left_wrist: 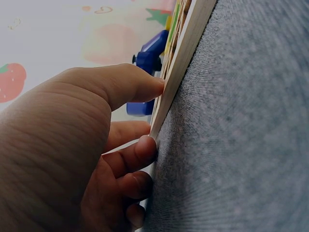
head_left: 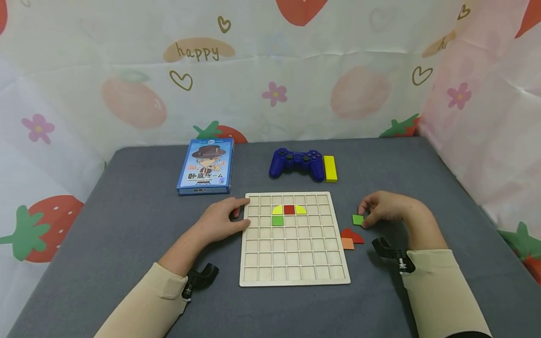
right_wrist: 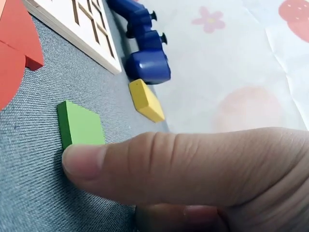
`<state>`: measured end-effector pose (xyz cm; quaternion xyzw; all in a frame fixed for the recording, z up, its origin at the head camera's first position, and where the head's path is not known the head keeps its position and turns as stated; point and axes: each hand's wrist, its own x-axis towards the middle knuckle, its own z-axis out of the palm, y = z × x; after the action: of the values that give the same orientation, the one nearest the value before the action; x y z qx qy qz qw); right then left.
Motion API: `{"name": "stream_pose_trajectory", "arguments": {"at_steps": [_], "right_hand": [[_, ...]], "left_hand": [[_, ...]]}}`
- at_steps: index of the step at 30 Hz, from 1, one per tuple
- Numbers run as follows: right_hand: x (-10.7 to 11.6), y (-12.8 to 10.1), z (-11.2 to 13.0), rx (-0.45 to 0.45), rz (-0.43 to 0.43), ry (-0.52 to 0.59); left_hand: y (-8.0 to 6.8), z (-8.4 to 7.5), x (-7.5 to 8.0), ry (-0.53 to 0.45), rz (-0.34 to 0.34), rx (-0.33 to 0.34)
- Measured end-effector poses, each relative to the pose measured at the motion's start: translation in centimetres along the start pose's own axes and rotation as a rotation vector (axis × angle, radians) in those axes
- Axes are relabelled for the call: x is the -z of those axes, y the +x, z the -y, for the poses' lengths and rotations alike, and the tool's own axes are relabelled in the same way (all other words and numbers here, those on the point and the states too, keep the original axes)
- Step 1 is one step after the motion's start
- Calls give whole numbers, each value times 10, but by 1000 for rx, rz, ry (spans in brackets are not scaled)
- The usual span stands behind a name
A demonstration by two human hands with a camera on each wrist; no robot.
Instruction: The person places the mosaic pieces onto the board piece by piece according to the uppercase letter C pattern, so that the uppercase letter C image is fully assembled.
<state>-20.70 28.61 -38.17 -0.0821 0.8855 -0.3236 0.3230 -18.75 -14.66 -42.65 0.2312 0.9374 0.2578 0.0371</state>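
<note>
A pale wooden grid board (head_left: 294, 272) lies on the cloth with two yellow quarter-round pieces, a red square (head_left: 289, 210) and a green square (head_left: 277, 220) in its cells. My left hand (head_left: 217, 220) touches the board's left edge, thumb and index finger apart and fairly straight, the other fingers bent beneath. To the right of the board, my right hand (head_left: 386, 206) pinches a loose green square block (right_wrist: 84, 123) at its edge; the thumb overlaps it in the right wrist view. Just below lie a red rounded piece (head_left: 352, 235) and an orange square (head_left: 347, 243).
A blue game controller (head_left: 297, 163) sits behind the board, beside a yellow rectangular block (head_left: 330, 169). At the back left is a blue card-game box (head_left: 205, 166). Grey cloth (head_left: 139, 188) covers the table, and a printed curtain (head_left: 270, 70) stands behind it.
</note>
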Motion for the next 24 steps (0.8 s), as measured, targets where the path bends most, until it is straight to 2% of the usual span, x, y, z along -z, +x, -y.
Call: {"name": "stream_pose_trajectory", "arguments": {"at_steps": [11, 16, 24], "right_hand": [[4, -4, 1, 39, -83, -17], [9, -10, 6, 49, -134, 15], [10, -19, 20, 148, -213, 12]], "left_hand": [[0, 1, 0, -11, -6, -1], [0, 2, -1, -10, -2, 2], [0, 0, 1, -11, 0, -1]]}}
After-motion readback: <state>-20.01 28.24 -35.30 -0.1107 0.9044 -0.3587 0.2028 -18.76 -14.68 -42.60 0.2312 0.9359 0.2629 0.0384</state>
